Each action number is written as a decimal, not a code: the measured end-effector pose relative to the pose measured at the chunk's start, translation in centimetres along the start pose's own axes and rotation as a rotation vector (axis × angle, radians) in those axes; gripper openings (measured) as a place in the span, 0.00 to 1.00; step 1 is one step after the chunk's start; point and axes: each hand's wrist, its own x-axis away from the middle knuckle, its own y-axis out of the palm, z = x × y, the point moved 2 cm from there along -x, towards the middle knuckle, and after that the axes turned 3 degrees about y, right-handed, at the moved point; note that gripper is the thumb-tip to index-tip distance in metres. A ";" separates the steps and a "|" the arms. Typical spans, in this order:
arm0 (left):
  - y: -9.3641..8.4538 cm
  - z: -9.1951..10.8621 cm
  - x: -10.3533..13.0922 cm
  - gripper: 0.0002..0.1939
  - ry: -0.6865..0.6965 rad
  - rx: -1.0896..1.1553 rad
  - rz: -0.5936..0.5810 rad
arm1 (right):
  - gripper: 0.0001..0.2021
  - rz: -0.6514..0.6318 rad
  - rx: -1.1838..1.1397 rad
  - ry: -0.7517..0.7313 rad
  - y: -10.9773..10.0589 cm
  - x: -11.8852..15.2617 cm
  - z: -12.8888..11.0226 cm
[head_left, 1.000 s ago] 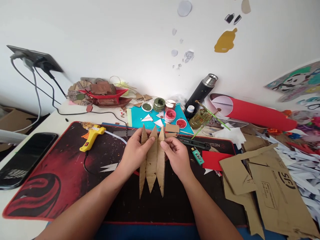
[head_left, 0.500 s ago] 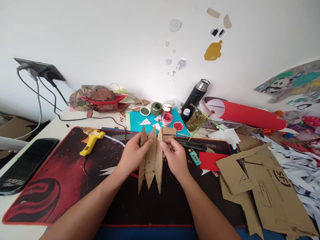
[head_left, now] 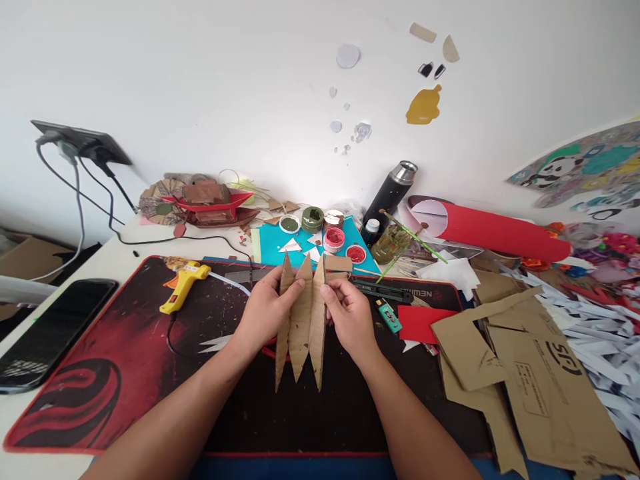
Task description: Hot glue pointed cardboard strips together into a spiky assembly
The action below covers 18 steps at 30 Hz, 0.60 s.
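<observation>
Head view, the only one. Holding the cardboard piece (head_left: pixel 301 333) over the dark mat (head_left: pixel 300 423), three strips side by side, pointed at both ends. Pinching the left side with the left hand (head_left: pixel 265 312): thumb across the front onto the middle strip, fingers mostly behind. Pinching the right edge with the right hand (head_left: pixel 351 315): thumb in front, fingers curled. Probably gripped from both sides to line up the strips and steady the outer edges. Can't tell whether glued, creased or just pressed together.

Lying off to the left: yellow glue gun (head_left: pixel 183 285), seemingly parked within reach. Partly hidden under the left forearm: scissors (head_left: pixel 219 343). Beyond the right hand: utility knife (head_left: pixel 384 291), likely set aside. Further back: paint pots (head_left: pixel 313 219) on a blue sheet (head_left: pixel 270 251), perhaps to catch drips. Piled right: cardboard scraps (head_left: pixel 537 393), presumably out of the way.
</observation>
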 end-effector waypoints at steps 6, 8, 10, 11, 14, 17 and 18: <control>-0.1 0.3 0.1 0.18 0.004 -0.038 -0.001 | 0.18 -0.002 0.014 0.000 0.0 0.0 0.2; 0.0 0.1 0.0 0.18 0.021 -0.038 -0.008 | 0.19 0.000 0.013 0.000 0.0 0.0 0.1; -0.1 0.0 -0.1 0.18 0.037 -0.038 -0.004 | 0.20 -0.003 -0.004 0.003 0.0 0.1 -0.1; -0.2 -0.1 -0.2 0.19 0.038 -0.024 0.004 | 0.20 -0.007 -0.017 0.006 -0.1 0.1 -0.2; -1.5 0.0 -0.5 0.21 0.000 0.171 0.070 | 0.23 -0.010 -0.061 0.003 -0.3 0.0 -0.5; -3.6 0.7 -1.0 0.23 -0.069 0.476 0.189 | 0.25 -0.002 -0.088 -0.013 -0.5 -0.2 -0.4; -4.4 1.0 -1.2 0.23 -0.075 0.538 0.232 | 0.25 -0.003 -0.092 -0.015 -0.4 -0.3 -0.3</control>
